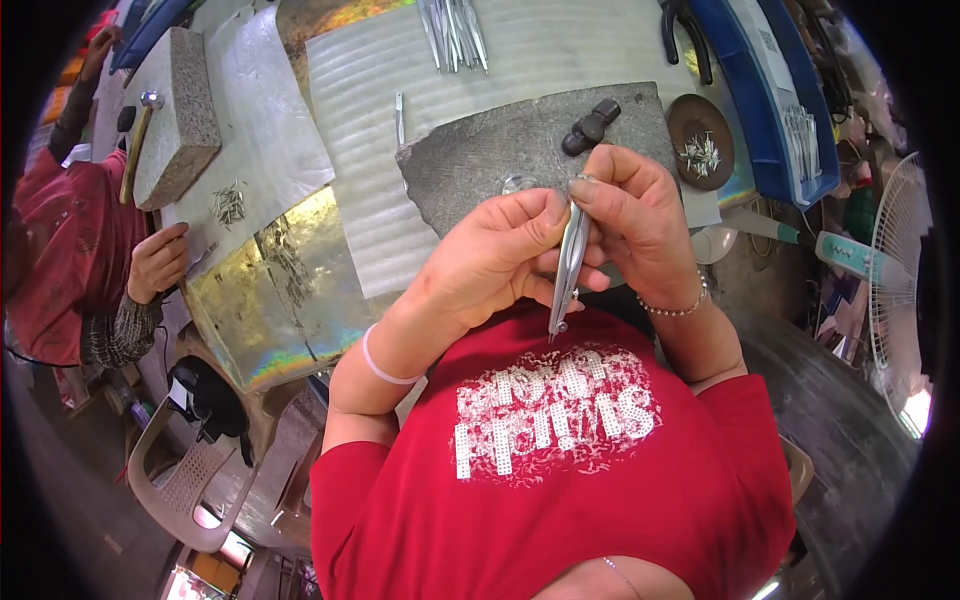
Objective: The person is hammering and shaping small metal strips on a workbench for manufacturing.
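A slim silver metal tool (569, 262), made of long narrow pieces lying side by side with a pointed lower end, hangs in front of my chest. My left hand (505, 240) is closed, pinching it between thumb and fingers. At its upper end my right hand (632, 205) is closed too, with thumb and forefinger pressed together; whether a tiny part sits in that pinch is hidden. Just beyond my hands lies a flat grey stone slab (470, 150), bearing a dark hammer head (591, 127). A brown round dish (683, 112) of small metal pins stands right of the slab.
Similar silver tools (452, 35) lie on the white foam sheet (350, 70), near black-handled pliers (688, 40). A blue bin (745, 95) and a fan (895, 250) stand at right. Leftward, a co-worker's hand (158, 262) rests near a stone block (180, 120) and loose pins (229, 203).
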A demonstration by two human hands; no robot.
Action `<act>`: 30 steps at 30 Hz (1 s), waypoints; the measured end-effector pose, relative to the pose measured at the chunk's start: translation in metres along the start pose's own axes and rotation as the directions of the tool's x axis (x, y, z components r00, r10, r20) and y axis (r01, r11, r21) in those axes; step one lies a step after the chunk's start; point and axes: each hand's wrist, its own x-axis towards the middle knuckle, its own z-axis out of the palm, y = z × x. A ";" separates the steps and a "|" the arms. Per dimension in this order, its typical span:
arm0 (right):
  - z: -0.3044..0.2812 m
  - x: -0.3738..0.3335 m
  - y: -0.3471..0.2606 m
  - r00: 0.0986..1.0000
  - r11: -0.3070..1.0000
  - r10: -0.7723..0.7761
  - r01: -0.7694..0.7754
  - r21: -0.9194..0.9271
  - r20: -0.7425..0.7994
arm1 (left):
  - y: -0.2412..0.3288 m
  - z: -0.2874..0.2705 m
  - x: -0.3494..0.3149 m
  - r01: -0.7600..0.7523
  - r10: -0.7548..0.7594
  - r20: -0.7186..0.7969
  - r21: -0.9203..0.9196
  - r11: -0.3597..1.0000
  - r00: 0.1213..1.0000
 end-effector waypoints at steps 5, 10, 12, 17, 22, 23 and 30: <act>0.002 -0.003 0.000 0.995 0.988 -0.097 0.096 -0.119 -0.004 | 0.004 -0.004 -0.007 -0.102 0.109 -0.013 0.260 0.960 0.994; 0.002 -0.002 -0.001 0.997 0.986 -0.073 0.073 -0.150 0.001 | 0.010 0.002 -0.014 -0.143 0.177 -0.038 0.438 0.888 0.984; 0.002 -0.001 0.001 0.998 0.991 -0.056 0.055 -0.123 -0.002 | 0.014 0.006 -0.018 -0.137 0.180 -0.049 0.469 0.872 0.982; 0.000 0.001 0.008 1.000 0.995 -0.028 0.026 -0.095 -0.011 | 0.018 0.003 -0.020 -0.125 0.187 -0.049 0.580 0.805 0.981; 0.003 0.001 0.008 0.999 0.995 -0.022 0.019 -0.099 -0.029 | 0.020 0.004 -0.019 -0.100 0.170 -0.059 0.610 0.786 0.984; 0.004 0.001 0.008 0.999 0.995 -0.021 0.018 -0.096 -0.028 | 0.020 0.005 -0.020 -0.100 0.172 -0.061 0.608 0.787 0.983; 0.002 0.002 0.011 1.000 0.996 -0.004 0.002 -0.090 -0.029 | 0.023 0.009 -0.020 -0.078 0.167 -0.083 0.630 0.773 0.983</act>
